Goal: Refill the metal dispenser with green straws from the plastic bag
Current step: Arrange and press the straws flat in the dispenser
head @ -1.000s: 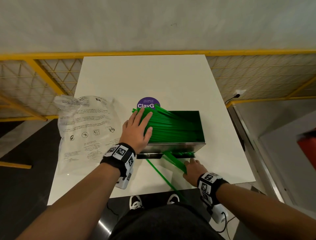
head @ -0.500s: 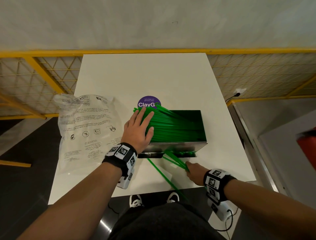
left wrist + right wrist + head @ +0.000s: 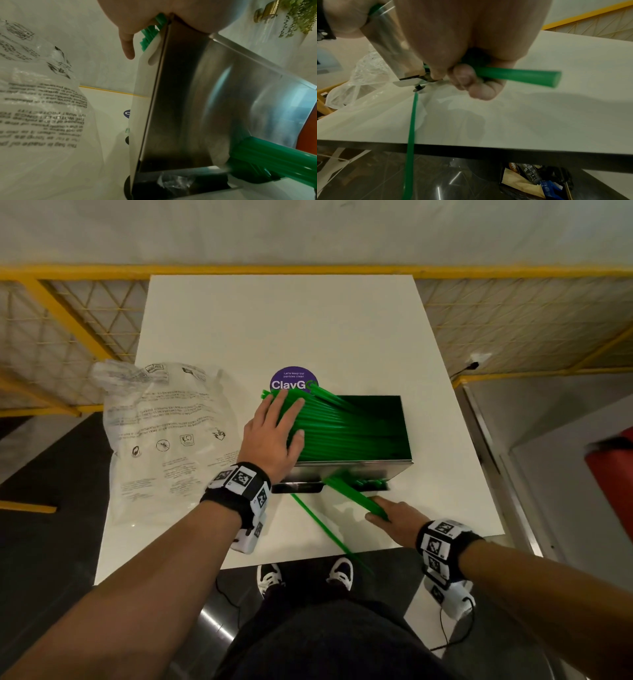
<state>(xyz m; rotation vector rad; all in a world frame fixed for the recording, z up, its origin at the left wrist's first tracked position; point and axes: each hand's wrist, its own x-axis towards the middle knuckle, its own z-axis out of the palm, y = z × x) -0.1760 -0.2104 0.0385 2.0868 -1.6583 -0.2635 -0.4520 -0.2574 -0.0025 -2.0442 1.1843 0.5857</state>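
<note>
- The metal dispenser (image 3: 346, 470) stands toward the near right part of the white surface (image 3: 274, 320), open at the top and packed with green straws (image 3: 342, 429) lying crosswise; their left ends overhang its left rim.
- The left hand (image 3: 274, 436) lies flat on those ends, fingers (image 3: 291, 409) straight and spread, pressing the bundle down and in.
- The right hand (image 3: 394, 517) is at the dispenser's near face, fingers (image 3: 464, 77) curled round a small bunch of stray straws (image 3: 356, 496) that slant out of the bottom tray.
- One loose straw (image 3: 318, 522) lies from the tray across the near edge of the surface, its tip hanging over the floor.
- The plastic bag (image 3: 164, 433) lies flattened at the left edge, looking nearly or fully empty.
- Judgement: filling seems largely done; the step in hand is tidying, gathering the escaped straws.
- The next move likely calls for lifting the gripped bunch clear of the tray and laying it into the open top, parallel to the rest, with the left hand making way.
- Open room lies at the far half of the surface; the near edge is close, so the loose straw could roll off.
</note>
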